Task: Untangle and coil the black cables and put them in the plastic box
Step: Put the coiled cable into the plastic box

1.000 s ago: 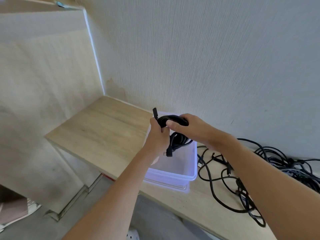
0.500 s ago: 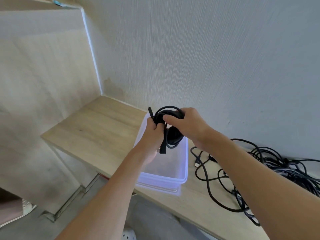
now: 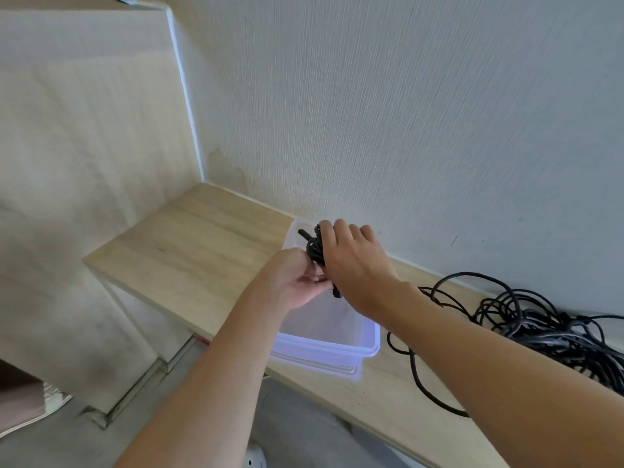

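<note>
A coiled black cable (image 3: 313,247) is held over the far end of the clear plastic box (image 3: 337,349), one plug end sticking out to the upper left. My right hand (image 3: 354,265) grips the coil from above, its fingers curled over it. My left hand (image 3: 297,282) holds the coil's near side from below, fingertips pinching the strands. Most of the coil is hidden behind my hands. A tangle of black cables (image 3: 540,325) lies on the wooden tabletop (image 3: 189,251) to the right of the box.
The box stands at the table's front edge, close to the textured wall (image 3: 405,113). A loose cable loop (image 3: 415,376) trails toward the front edge on the right. Left of the box the tabletop ends at a corner beside a side wall; floor lies below.
Both hands have carried the coil down and toward the far end of the box. My right hand has turned over on top of the coil.
</note>
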`<state>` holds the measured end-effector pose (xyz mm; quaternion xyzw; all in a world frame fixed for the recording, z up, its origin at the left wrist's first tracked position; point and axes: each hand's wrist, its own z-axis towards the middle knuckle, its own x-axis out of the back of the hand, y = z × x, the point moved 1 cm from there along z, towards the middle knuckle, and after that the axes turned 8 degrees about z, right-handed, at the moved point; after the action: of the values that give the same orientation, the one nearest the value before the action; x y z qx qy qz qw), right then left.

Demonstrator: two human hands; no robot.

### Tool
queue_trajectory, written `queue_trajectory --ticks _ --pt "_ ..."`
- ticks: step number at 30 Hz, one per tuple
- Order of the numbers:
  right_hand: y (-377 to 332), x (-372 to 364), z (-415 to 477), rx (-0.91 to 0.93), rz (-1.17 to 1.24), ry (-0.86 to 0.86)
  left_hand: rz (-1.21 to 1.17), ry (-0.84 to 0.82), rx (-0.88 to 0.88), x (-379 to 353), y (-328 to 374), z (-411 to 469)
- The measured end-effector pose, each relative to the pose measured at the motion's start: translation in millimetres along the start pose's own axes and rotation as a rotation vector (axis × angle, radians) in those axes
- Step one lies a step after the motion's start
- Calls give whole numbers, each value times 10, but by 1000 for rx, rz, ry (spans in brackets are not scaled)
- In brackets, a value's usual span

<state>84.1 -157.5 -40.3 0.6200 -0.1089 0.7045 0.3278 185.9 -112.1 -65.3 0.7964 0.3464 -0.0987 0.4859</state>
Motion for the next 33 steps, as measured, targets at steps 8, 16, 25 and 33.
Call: queue_trajectory --ticks 8,16,25,33 --pt "-266 -79 93 56 -151 43 -268 42 36 -45 -72 1" --pt "-340 -255 56 73 -83 -271 84 223 -11 3 -137 154" --pt "-274 -114 -17 -179 698 -398 101 249 -119 42 -177 216" --pt "280 70 82 -356 896 -104 123 298 -168 -16 -145 159"
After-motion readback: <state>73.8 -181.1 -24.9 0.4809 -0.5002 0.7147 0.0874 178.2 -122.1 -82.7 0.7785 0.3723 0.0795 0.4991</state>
